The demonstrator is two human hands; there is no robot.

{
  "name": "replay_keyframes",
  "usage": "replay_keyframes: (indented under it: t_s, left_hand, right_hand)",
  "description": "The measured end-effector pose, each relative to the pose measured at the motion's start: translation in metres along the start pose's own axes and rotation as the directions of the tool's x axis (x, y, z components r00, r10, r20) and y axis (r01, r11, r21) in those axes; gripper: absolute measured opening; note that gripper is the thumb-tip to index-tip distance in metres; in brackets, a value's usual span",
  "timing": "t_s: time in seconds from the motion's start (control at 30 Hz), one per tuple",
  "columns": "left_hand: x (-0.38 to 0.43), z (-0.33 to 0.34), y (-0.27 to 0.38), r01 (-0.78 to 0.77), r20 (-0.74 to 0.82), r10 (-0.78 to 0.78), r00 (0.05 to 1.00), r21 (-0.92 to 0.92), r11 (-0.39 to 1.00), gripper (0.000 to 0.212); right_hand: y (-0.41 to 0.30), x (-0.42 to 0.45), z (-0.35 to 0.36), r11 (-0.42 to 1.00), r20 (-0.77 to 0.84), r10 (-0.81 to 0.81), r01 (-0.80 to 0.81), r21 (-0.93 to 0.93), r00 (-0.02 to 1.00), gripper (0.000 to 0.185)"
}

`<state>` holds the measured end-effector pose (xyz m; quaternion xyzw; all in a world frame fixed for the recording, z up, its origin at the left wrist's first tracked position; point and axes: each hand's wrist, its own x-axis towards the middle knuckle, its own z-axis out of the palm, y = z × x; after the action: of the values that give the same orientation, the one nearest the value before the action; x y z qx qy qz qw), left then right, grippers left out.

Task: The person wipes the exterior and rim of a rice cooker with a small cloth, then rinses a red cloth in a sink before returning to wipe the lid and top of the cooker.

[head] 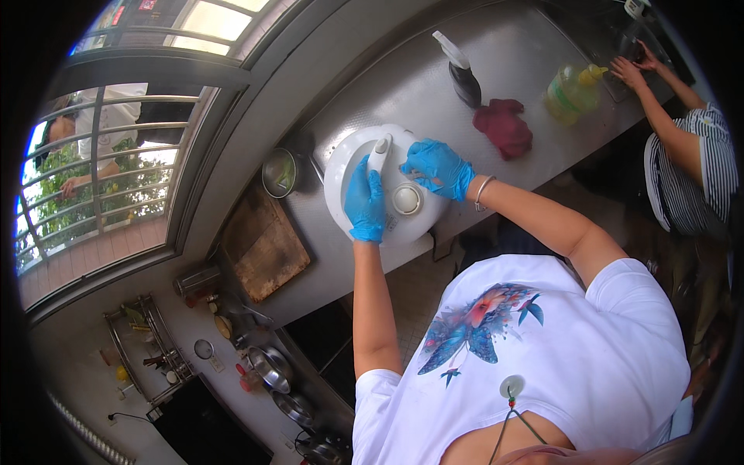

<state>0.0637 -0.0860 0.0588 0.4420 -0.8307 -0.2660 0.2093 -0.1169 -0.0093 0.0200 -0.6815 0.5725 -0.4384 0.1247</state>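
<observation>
A white rice cooker (341, 163) with a rounded lid stands on the metal worktop before me. A round steam vent (407, 199) and a raised white handle (381, 152) are on its lid. My left hand (365, 203), in a blue glove, has the handle between thumb and fingers. My right hand (439, 168), also gloved in blue, presses on the right part of the lid with curled fingers. Beneath its fingertips shows a small greyish piece (417, 175), mostly hidden; whether it is cloth or a scouring pad I cannot tell.
A metal pan (280, 172) and a worn wooden board (266, 250) lie left of the cooker. To the right are a dark spray bottle (464, 81), a dark red cloth (503, 129) and a yellow-green pump bottle (572, 96). Another person's hands (630, 70) are beyond it.
</observation>
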Motion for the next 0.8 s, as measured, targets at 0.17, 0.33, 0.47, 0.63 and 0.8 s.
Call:
replay_keyframes:
  t_s: [0.17,0.33,0.47,0.63,0.8]
  left_hand:
    - [0.003,0.003,0.008,-0.028,-0.033,0.029,0.999,0.022,0.999,0.035]
    - [-0.005,0.001,-0.005,-0.066,-0.115,0.073,0.991,0.067,0.996,0.033]
    - [0.001,0.006,0.002,-0.039,-0.099,0.041,0.994,0.022,0.999,0.034]
    - [-0.002,0.005,-0.010,-0.048,-0.133,0.044,0.990,-0.032,0.998,0.033]
    - [-0.016,-0.012,-0.020,-0.175,-0.346,0.090,0.934,-0.223,0.959,0.026]
  right_hand:
    - [0.004,0.040,0.002,0.958,0.041,-0.172,0.177,-0.226,0.984,0.006]
    - [-0.007,0.012,-0.022,0.964,0.322,-0.207,0.249,-0.094,0.924,0.012]
    - [-0.003,0.041,-0.013,0.954,0.235,-0.173,0.222,-0.199,0.956,0.014]
    - [-0.006,0.025,-0.004,0.958,0.252,-0.178,0.226,-0.176,0.951,0.015]
    - [-0.002,0.020,-0.032,0.989,0.263,-0.096,0.123,-0.085,0.960,0.016]
